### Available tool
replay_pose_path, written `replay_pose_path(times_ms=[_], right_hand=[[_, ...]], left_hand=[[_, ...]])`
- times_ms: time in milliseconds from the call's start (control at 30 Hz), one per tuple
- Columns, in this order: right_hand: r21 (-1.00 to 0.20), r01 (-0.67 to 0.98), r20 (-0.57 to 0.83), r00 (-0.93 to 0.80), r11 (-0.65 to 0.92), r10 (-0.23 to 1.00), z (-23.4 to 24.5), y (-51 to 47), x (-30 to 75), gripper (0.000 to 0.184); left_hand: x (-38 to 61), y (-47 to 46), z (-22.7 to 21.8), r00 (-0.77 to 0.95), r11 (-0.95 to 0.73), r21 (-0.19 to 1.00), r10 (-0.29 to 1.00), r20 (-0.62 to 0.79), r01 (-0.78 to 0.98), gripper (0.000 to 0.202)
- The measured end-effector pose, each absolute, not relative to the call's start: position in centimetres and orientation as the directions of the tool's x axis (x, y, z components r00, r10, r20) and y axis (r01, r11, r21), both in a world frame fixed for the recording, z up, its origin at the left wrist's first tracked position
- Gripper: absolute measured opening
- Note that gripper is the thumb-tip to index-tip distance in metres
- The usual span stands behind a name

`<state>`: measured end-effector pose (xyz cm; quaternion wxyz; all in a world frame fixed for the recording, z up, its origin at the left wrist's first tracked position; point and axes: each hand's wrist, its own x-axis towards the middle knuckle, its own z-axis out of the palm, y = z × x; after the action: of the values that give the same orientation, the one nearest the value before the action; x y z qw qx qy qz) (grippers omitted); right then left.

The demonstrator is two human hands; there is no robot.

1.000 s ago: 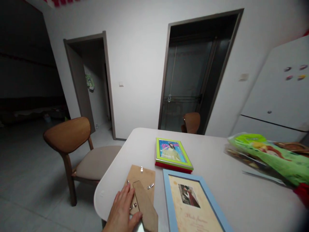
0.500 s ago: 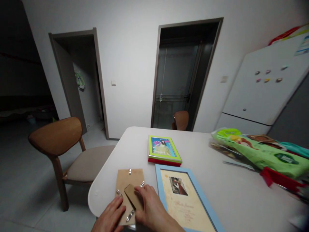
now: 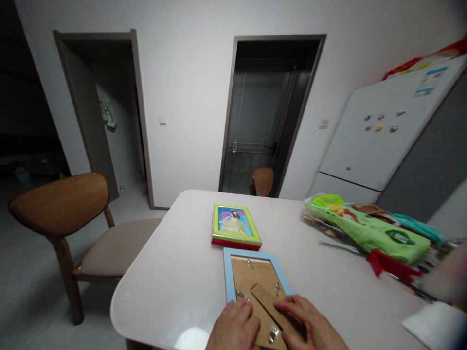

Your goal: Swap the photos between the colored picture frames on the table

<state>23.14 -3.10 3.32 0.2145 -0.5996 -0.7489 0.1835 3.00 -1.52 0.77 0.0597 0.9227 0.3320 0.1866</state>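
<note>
A brown picture-frame backing board [image 3: 251, 277] with metal clips and a fold-out stand [image 3: 268, 304] lies over the opening of a light blue picture frame [image 3: 229, 274]. The photo sheet inside is hidden. At the board's lower left, my left hand [image 3: 235, 324] has its fingers bent over the edge. My right hand [image 3: 310, 322] grips the board at the stand, thumb and fingers closed around it. Beyond the blue frame lies a stack of frames: a lime-green framed picture [image 3: 236, 222] on top of a red one [image 3: 237, 244].
Right on the white table [image 3: 160, 277] are a green package [image 3: 379, 228], a red object [image 3: 392, 265], a metal utensil [image 3: 339, 247] and a white sheet [image 3: 438, 321]. A blurred pinkish shape shows at the right edge. A wooden chair [image 3: 62, 204] stands left.
Both hands have carried the backing board rightward from the bare table onto the blue frame, covering its photo sheet. The camera view has turned slightly right.
</note>
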Motion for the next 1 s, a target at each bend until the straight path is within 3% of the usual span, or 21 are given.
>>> replay_pose_path(times_ms=[233, 433, 600, 767, 1000], right_hand=[[-0.426, 0.875, 0.145, -0.186, 0.231, 0.972, 2.0, -2.3, 22.2, 0.038], [-0.403, 0.871, 0.227, -0.204, 0.283, 0.952, 2.6, -0.6, 21.8, 0.035], [-0.282, 0.941, 0.243, -0.118, 0.187, 0.963, 2.5, 1.5, 21.8, 0.03], [-0.313, 0.93, 0.227, -0.124, 0.193, 0.966, 1.8, 1.5, 21.9, 0.029], [-0.268, 0.939, 0.272, -0.138, 0.213, 0.952, 1.7, 0.9, 22.0, 0.03]], left_hand=[[1.3, -1.8, 0.8, 0.685, -0.722, 0.259, 0.692, 0.23, 0.642, 0.031], [-0.1, -1.9, 1.0, 0.664, -0.734, 0.289, 0.679, 0.313, 0.614, 0.015], [-0.4, -1.5, 0.4, 0.684, -0.782, 0.197, 0.615, 0.392, 0.591, 0.017], [-0.2, -1.4, -0.4, 0.672, -0.76, 0.179, 0.641, 0.372, 0.625, 0.014], [-0.4, -1.7, -0.2, 0.67, -0.744, 0.257, 0.668, 0.325, 0.617, 0.019]])
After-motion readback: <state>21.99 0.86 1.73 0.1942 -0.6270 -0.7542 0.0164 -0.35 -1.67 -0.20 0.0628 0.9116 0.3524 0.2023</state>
